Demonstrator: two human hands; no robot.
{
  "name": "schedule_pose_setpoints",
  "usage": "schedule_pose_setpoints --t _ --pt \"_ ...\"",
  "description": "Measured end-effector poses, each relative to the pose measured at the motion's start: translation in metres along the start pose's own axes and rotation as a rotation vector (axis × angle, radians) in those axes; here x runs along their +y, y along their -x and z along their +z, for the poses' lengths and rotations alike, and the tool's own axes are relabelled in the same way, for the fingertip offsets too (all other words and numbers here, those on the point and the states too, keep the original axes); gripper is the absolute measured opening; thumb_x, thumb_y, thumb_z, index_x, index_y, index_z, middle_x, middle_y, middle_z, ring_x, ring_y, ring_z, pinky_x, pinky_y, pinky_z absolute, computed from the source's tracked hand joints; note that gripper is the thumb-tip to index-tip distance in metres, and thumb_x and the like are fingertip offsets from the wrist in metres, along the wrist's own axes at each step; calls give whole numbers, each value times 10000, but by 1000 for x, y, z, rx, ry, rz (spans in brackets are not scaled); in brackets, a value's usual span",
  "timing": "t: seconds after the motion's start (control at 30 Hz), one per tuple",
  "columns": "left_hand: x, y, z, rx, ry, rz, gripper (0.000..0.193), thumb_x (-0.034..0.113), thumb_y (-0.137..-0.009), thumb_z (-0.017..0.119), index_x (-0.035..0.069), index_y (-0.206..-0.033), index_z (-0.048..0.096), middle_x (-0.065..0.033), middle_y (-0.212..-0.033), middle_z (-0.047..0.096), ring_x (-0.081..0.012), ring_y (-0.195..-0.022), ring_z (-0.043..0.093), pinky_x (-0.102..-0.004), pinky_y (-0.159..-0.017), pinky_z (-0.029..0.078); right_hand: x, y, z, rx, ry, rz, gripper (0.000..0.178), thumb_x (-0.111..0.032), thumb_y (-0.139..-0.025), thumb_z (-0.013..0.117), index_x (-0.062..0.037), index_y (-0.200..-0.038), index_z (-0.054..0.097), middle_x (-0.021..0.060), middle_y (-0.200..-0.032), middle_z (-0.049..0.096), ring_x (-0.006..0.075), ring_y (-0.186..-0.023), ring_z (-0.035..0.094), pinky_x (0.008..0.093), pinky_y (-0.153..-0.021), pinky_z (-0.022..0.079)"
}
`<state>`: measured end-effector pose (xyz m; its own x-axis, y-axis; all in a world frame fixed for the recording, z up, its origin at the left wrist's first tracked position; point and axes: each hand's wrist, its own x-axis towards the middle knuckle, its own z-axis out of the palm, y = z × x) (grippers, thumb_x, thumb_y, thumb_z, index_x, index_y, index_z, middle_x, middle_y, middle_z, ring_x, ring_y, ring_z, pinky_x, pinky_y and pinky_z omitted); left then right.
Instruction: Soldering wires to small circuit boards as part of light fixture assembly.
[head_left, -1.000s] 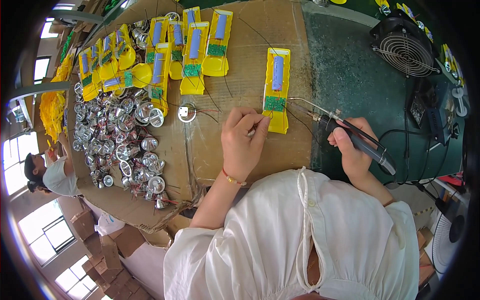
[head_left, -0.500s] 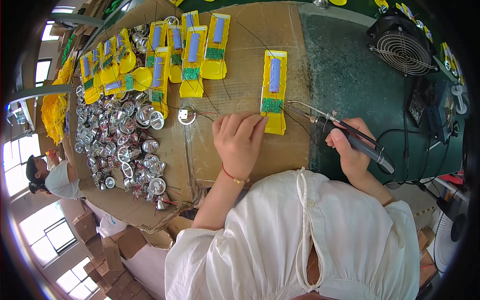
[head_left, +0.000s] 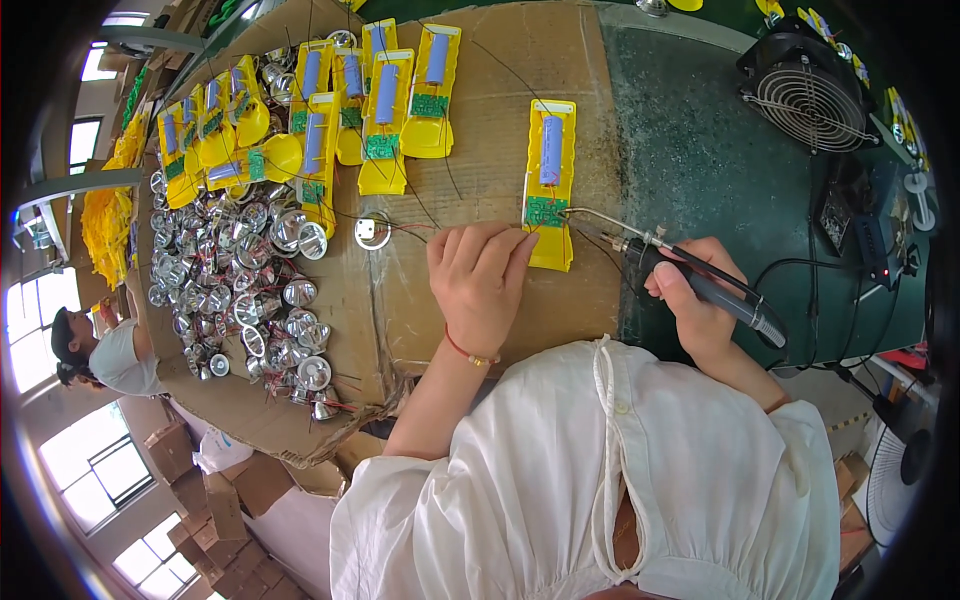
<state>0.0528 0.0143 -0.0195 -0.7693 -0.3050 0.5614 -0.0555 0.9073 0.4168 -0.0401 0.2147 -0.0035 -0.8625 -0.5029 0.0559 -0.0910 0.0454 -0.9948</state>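
Observation:
In front of me a yellow plastic housing (head_left: 549, 252) lies on the cardboard, holding a purple cylindrical battery (head_left: 551, 150) and a green circuit board (head_left: 543, 211). My right hand (head_left: 705, 310) grips a soldering iron (head_left: 715, 292) with a thin metal tube along it; the tube's end reaches the board's right edge. My left hand (head_left: 474, 275) is closed at the housing's left side, thumb and forefinger pinching a thin wire (head_left: 533, 232) just below the board. From a round reflector lamp (head_left: 373, 231), wires run toward this hand, whose fingers hide where they go.
Left of me, many silver reflectors (head_left: 250, 290) fill a cardboard box, with several yellow housings (head_left: 385, 120) above them. A black fan with a wire grille (head_left: 808, 105) stands at the far right, near a dark powered box (head_left: 872, 255) with cables. Another person (head_left: 110, 350) is at far left.
The soldering iron has shifted slightly left and down, and its guide tube now meets the board's right edge lower. My left hand has hardly moved.

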Motion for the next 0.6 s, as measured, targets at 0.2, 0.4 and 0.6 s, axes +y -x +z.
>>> schedule_pose_setpoints --t 0.2,0.4,0.6 --pt "1 -4 6 8 -19 6 147 92 -688 704 96 -788 597 -3 -788 564 -175 -692 522 -324 -702 383 -2 -2 6 27 -49 20 152 -92 -789 648 18 -841 558 67 -662 620 80 -581 566 207 -528 445" --pt "2 -5 8 -13 10 -18 110 56 -698 687 50 -782 616 -44 -800 578 -198 -717 537 -313 -692 389 1 -6 12 -14 -57 37 147 -88 -828 591 24 -897 526 93 -691 592 116 -599 573 227 -534 468" --pt "1 -5 6 -19 35 -27 118 50 -693 684 48 -794 624 -48 -808 581 -200 -726 540 -312 -693 390 -1 -8 18 21 -159 169 126 -87 -837 579 11 -898 531 86 -687 593 112 -587 571 217 -522 460"
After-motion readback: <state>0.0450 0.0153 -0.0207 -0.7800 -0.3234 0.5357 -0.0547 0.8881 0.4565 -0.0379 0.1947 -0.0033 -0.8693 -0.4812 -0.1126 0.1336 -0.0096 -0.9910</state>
